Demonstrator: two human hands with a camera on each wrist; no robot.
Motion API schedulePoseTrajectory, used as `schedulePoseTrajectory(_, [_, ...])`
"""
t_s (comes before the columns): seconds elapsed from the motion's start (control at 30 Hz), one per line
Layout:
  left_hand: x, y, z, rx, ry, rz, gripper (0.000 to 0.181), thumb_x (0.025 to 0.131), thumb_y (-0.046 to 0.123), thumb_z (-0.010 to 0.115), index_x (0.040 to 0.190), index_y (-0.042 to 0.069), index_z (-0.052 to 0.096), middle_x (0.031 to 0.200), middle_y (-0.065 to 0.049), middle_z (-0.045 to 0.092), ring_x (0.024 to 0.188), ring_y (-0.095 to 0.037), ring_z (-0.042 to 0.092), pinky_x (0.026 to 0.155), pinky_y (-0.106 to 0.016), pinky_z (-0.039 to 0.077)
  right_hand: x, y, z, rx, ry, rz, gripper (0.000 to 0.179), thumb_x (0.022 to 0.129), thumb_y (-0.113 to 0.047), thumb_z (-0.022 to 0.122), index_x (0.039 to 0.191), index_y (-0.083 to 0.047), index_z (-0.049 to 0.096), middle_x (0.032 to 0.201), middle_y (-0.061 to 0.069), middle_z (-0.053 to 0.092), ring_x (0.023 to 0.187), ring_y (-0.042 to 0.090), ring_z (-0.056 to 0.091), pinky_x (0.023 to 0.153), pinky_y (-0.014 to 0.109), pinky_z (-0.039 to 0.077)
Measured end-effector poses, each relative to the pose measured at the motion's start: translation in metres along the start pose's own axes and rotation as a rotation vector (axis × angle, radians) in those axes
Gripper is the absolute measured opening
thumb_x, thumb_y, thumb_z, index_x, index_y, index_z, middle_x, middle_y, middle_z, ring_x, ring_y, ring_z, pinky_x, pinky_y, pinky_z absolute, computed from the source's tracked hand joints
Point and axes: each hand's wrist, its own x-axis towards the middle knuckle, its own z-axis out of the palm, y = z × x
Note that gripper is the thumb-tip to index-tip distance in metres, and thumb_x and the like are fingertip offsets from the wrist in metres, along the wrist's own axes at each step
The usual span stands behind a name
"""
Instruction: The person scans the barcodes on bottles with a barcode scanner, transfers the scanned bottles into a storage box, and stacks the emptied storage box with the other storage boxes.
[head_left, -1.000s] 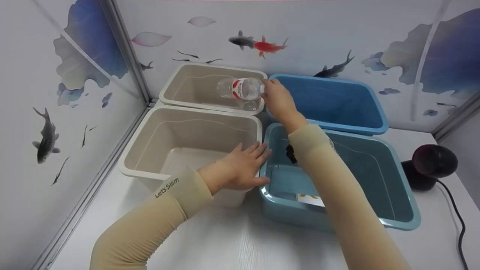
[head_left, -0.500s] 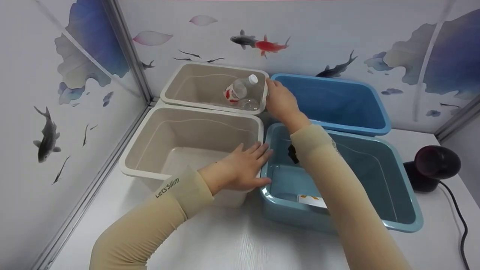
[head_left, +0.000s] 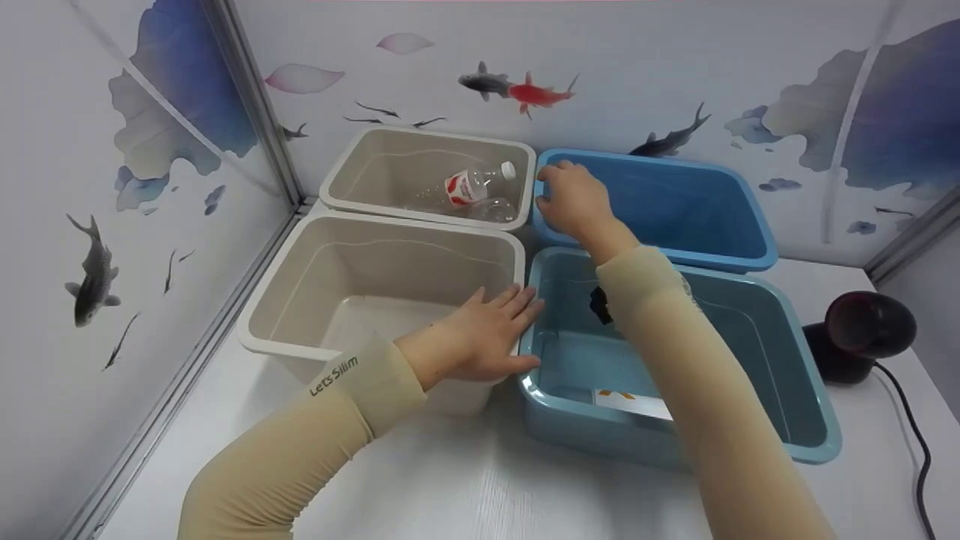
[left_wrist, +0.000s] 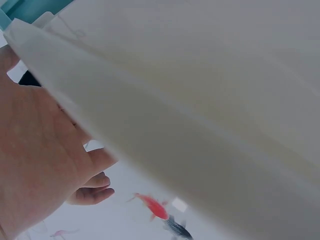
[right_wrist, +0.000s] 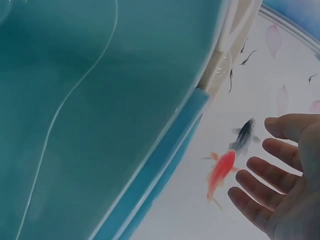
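Note:
My left hand (head_left: 480,337) lies flat with fingers spread over the right rim of the front beige bin (head_left: 360,259). In the left wrist view that hand (left_wrist: 45,145) sits beside the bin's pale wall. Over the left edge of the blue bin (head_left: 675,187) is my right hand (head_left: 577,199), holding nothing. Its loosely bent fingers (right_wrist: 270,172) stand apart in the right wrist view. A clear plastic bottle (head_left: 466,187) with a red-and-white label and white cap lies tilted in the back beige bin (head_left: 375,161), over another clear bottle (head_left: 495,211).
The teal bin (head_left: 750,330) at front right holds a white card-like item with orange marks (head_left: 626,401) and a small black thing (head_left: 600,305). A black rounded device (head_left: 862,330) with a cable stands at right. Walls with painted fish enclose the table (head_left: 420,480).
My right hand has let go of the capped bottle, which dropped into the back beige bin and settled. That hand has moved right, over the blue bin. My left hand has stayed put.

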Motion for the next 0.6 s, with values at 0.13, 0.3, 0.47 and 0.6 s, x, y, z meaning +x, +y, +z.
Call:
schedulePoseTrajectory(0.13, [0.000, 0.001, 0.000, -0.013, -0.006, -0.005, 0.077, 0.094, 0.061, 0.031, 0.152, 0.018, 0.005, 0.159, -0.001, -0.001, 0.147, -0.020, -0.001, 0.117, -0.050, 0.009, -0.002, 0.005, -0.003, 0.002, -0.013, -0.006, 0.039, 0.091, -0.021, 0.058, 0.126, -0.004, 0.055, 0.124, 0.017, 0.057, 0.116, 0.033, 0.053, 0.097, 0.048, 0.045])
schedulePoseTrajectory(0.3, [0.001, 0.001, 0.000, -0.031, -0.004, -0.011, 0.077, 0.093, 0.061, 0.032, 0.152, 0.019, 0.006, 0.159, -0.001, 0.000, 0.147, -0.020, -0.001, 0.116, -0.051, 0.009, -0.006, 0.011, -0.006, 0.016, -0.013, -0.009, 0.038, 0.092, -0.022, 0.057, 0.125, -0.004, 0.056, 0.123, 0.017, 0.058, 0.116, 0.033, 0.053, 0.098, 0.048, 0.044])
schedulePoseTrajectory(0.47, [0.001, 0.001, 0.000, -0.034, 0.000, -0.007, 0.077, 0.093, 0.061, 0.032, 0.152, 0.018, 0.007, 0.159, -0.001, 0.000, 0.147, -0.020, 0.000, 0.116, -0.051, 0.009, -0.010, 0.017, -0.008, 0.010, -0.020, -0.008, 0.037, 0.093, -0.022, 0.057, 0.125, -0.004, 0.056, 0.124, 0.018, 0.058, 0.116, 0.034, 0.053, 0.100, 0.048, 0.043])
schedulePoseTrajectory(0.6, [0.001, 0.001, 0.000, -0.040, -0.003, -0.007, 0.077, 0.093, 0.061, 0.032, 0.152, 0.018, 0.006, 0.159, -0.002, 0.000, 0.147, -0.021, 0.000, 0.116, -0.051, 0.009, -0.014, 0.022, -0.011, 0.015, -0.026, -0.010, 0.038, 0.093, -0.022, 0.057, 0.127, -0.004, 0.055, 0.125, 0.018, 0.057, 0.118, 0.034, 0.053, 0.101, 0.048, 0.042])
